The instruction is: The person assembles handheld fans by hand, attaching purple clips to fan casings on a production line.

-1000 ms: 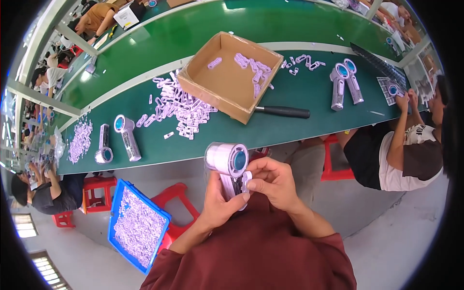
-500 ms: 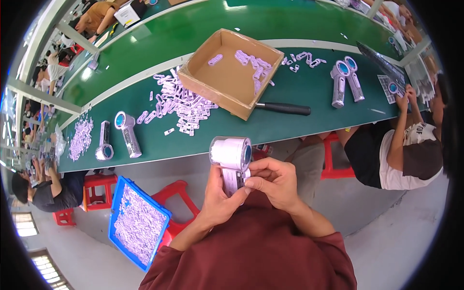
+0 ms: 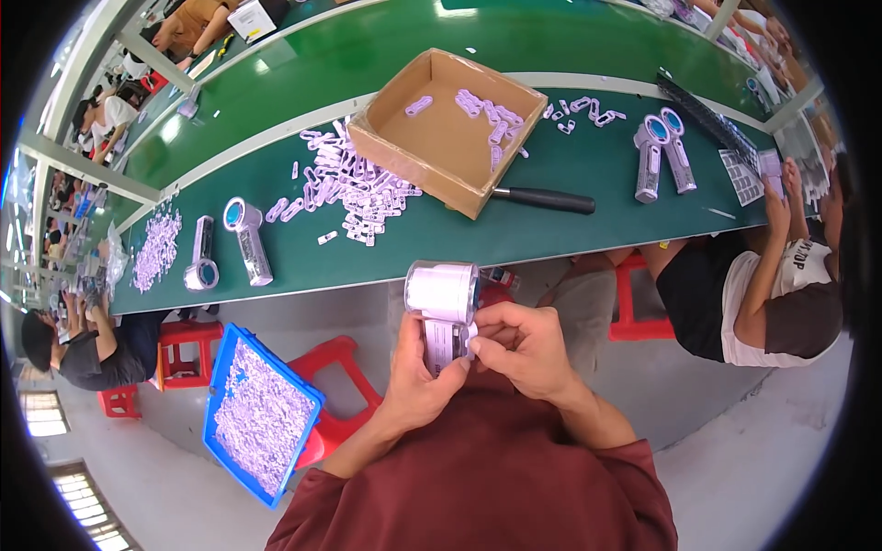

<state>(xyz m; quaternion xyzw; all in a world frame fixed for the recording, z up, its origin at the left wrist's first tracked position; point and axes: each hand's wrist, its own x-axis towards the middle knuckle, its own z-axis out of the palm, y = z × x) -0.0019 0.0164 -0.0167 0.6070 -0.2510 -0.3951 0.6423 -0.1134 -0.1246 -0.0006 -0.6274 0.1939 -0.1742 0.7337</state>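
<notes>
My left hand (image 3: 415, 381) is wrapped round the handle of a pale purple handheld fan (image 3: 441, 292). The fan is held upright in front of my chest, its thick round head at the top and a blue disc at the head's right end. Dark inner parts show along the handle's right side. There my right hand (image 3: 522, 347) is closed, thumb and fingertips pinching a small pale purple piece (image 3: 472, 332) against the handle. Its far end is hidden by my fingers.
On the green table (image 3: 367, 266) lie a heap of purple parts (image 3: 354, 188), a cardboard box (image 3: 395, 156) with more inside, a black-handled tool (image 3: 549, 199) and several more fans (image 3: 250, 243). A blue tray (image 3: 262, 418) of small pieces stands lower left by red stools. A co-worker (image 3: 781, 266) sits right.
The view has shifted slightly. My hands keep their hold on the fan and the small piece at its side. The co-worker on the right has raised and turned the item in hand.
</notes>
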